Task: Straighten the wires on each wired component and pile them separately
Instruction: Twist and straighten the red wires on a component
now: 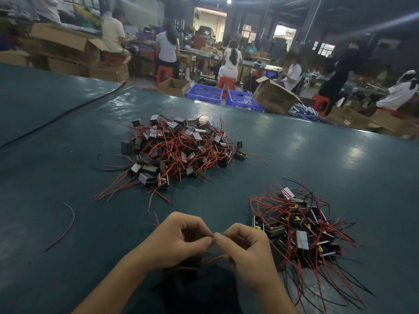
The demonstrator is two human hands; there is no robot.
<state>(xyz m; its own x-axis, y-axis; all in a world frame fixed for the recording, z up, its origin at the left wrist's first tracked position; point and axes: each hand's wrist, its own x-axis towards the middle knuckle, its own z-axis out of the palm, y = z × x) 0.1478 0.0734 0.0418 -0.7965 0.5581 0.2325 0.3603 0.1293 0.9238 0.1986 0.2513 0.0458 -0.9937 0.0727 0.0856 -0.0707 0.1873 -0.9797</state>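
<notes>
– Left hand (179, 239) and right hand (244, 245) sit closest, down at 6 o'clock. What are they on?

– One wired component (188, 266), dark and boxy, held just above the counter (340, 159). The left hand's fingers curl round its body. The right hand's fingers pinch its red wire (213, 258), and the two thumbs nearly touch. It's blurred there, so I can't say more about the grip.

– How far along, would you say?

– Partway, and less done than left, I'd judge. The tangled pile (181, 150) at 12 o'clock is the bigger one, with leads looping every way, so that looks like the untreated stock. The smaller pile (299, 230) at 3 o'clock lies just beside the right hand. Many of its wires trail one way, toward 5 o'clock, so I take those as finished.

– Anything stray?

– One loose wire (65, 225) at 9 o'clock, well apart from both piles.

– Containers?

– I see none on the counter. Beyond its far edge, around 12 to 1 o'clock, stand two blue crates (204, 96). The right-hand one shows some pale items, but I can't tell what they are. A tipped cardboard box (272, 98) lies just beside them, its contents hidden.
</notes>
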